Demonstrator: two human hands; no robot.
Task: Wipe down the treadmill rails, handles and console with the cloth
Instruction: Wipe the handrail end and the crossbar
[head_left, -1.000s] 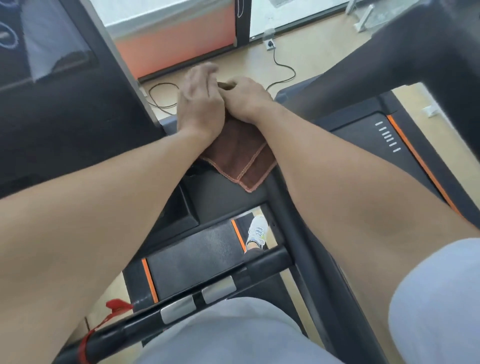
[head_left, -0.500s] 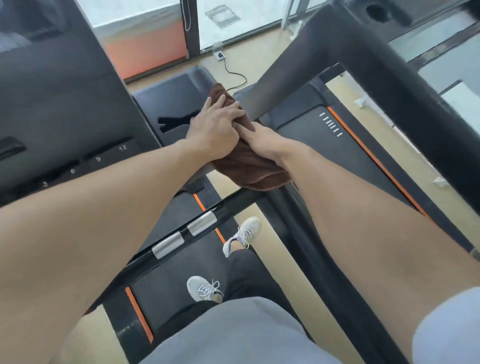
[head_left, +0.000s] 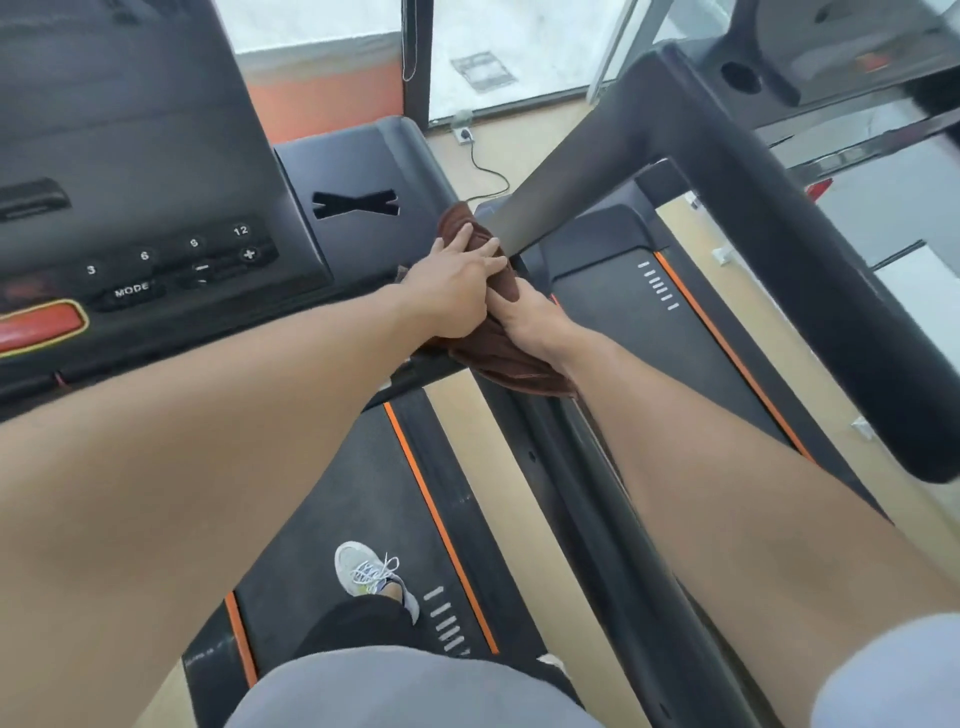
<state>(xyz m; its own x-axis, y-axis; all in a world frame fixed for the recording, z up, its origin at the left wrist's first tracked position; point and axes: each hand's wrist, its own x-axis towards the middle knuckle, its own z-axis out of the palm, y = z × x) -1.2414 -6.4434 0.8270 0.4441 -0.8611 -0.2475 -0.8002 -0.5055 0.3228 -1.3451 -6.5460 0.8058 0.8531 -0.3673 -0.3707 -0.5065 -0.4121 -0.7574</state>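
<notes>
A brown cloth (head_left: 511, 358) is bunched round the black treadmill handle (head_left: 597, 519) where it meets the right corner of the console (head_left: 130, 208). My left hand (head_left: 454, 291) lies on top of the cloth with its fingers stretched over it, pressing down. My right hand (head_left: 530, 325) comes from the right and grips the cloth and the handle beneath it; its fingers are mostly hidden. The console shows speed buttons, a MODE key and a red stop button at the left.
A dark tray panel (head_left: 358, 208) with an X-shaped slot sits right of the console. The neighbouring treadmill's grey upright (head_left: 566, 176) and thick black arm (head_left: 810, 270) cross close behind my hands. Below are the belt (head_left: 332, 519), my shoe (head_left: 363, 569) and wooden floor.
The cloth, hanging as a flat fold a second ago, is now bunched round the handle under both hands. The view has swung left, bringing the console buttons into sight.
</notes>
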